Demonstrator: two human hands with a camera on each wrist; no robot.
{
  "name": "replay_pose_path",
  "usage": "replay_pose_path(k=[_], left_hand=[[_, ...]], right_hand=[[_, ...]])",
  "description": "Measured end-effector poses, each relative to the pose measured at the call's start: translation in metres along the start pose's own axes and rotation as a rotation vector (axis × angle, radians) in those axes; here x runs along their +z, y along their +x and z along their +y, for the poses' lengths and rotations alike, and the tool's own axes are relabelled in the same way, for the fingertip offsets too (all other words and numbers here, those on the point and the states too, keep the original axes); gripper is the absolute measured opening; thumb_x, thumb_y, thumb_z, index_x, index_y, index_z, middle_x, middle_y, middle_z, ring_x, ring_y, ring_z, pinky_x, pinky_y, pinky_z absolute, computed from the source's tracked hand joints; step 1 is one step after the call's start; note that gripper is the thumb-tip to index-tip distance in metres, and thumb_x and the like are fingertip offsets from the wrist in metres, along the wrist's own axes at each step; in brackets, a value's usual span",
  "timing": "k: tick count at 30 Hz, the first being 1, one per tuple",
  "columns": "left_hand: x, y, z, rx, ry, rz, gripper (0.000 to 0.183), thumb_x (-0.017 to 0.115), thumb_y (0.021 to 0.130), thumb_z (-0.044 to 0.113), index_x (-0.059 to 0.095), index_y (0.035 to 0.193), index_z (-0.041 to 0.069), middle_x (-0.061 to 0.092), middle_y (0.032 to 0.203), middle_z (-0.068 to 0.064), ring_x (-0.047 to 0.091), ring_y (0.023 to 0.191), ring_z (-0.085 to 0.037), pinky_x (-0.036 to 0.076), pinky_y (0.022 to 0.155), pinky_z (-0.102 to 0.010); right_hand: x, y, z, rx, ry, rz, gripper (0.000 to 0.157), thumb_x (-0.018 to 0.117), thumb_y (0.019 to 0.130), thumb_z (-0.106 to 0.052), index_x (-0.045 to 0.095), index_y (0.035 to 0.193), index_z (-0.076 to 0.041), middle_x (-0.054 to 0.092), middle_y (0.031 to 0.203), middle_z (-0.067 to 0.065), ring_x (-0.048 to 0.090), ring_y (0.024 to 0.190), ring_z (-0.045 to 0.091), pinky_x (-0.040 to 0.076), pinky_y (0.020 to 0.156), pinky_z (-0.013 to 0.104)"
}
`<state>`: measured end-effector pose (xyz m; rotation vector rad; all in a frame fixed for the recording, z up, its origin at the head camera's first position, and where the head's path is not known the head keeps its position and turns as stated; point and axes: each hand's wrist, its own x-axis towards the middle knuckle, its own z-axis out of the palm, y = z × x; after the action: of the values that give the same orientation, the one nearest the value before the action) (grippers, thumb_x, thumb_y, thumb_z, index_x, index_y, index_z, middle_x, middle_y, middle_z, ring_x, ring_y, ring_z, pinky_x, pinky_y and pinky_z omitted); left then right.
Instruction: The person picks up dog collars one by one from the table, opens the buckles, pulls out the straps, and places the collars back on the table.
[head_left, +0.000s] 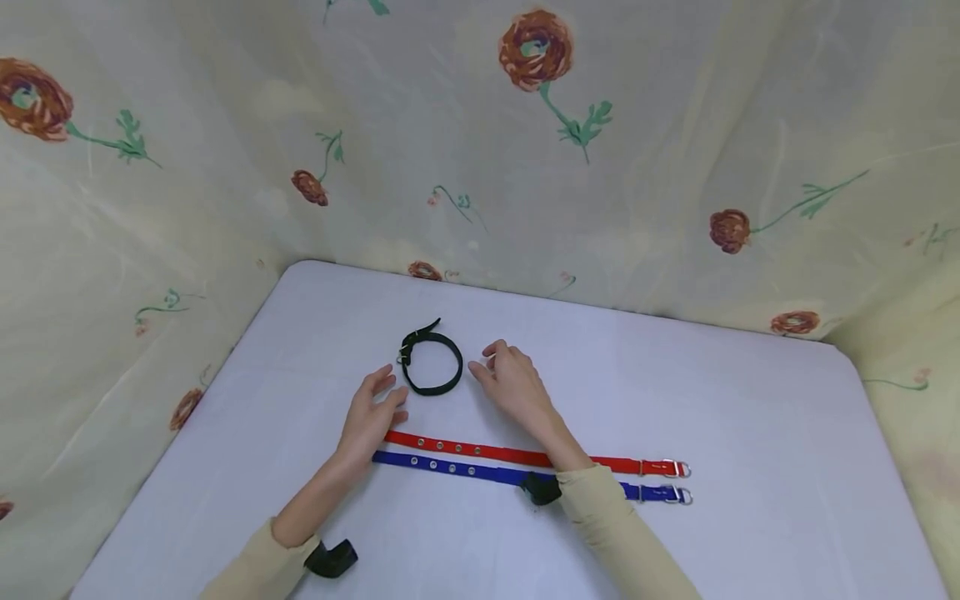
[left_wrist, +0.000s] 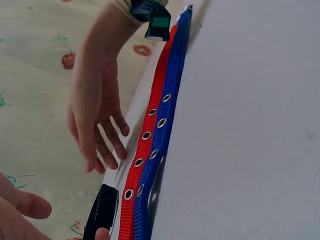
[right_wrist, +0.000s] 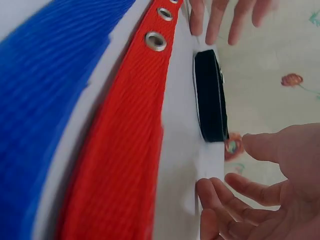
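A black collar (head_left: 432, 391), buckled into a round loop, stands on its edge on the white table, its loose tip poking out past the buckle. To its left my left hand (head_left: 365, 417) has relaxed, spread fingers and holds nothing. On the other side my right hand (head_left: 517, 387), lightly bent at the fingers, is apart from the loop and also bare. Closer to me, a red collar (head_left: 517, 455) and a blue collar (head_left: 498, 474) lie stretched out side by side, with metal eyelets toward the left and buckles with rings toward the right. My right forearm crosses above both straps.
The white table (head_left: 750, 417) has rounded far corners. Behind and beside it hangs a cream curtain (head_left: 637, 208) printed with flowers. Black wrist cameras sit on both sleeves, the left one (head_left: 330, 558) low over the table and the right one (head_left: 540, 489) over the blue strap.
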<state>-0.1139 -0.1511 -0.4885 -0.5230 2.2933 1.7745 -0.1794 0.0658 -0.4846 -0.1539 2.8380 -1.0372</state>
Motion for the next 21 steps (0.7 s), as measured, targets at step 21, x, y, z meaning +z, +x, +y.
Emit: replay_pose_path(k=[21], left_hand=[[0.006,0.014,0.009,-0.043,-0.127,-0.064,0.066,0.057,0.111,0.026,0.028,0.169,0.011,0.036,0.172,-0.022,0.059,0.143,-0.039,0.055,0.115,-0.047]], right_hand=[[0.028,0.021,-0.029,-0.028,-0.012,-0.045,0.046,0.072,0.105,-0.027,0.064,0.134,0.008,0.067,0.126,0.027,0.066,0.102,0.032,0.06,0.093,0.047]])
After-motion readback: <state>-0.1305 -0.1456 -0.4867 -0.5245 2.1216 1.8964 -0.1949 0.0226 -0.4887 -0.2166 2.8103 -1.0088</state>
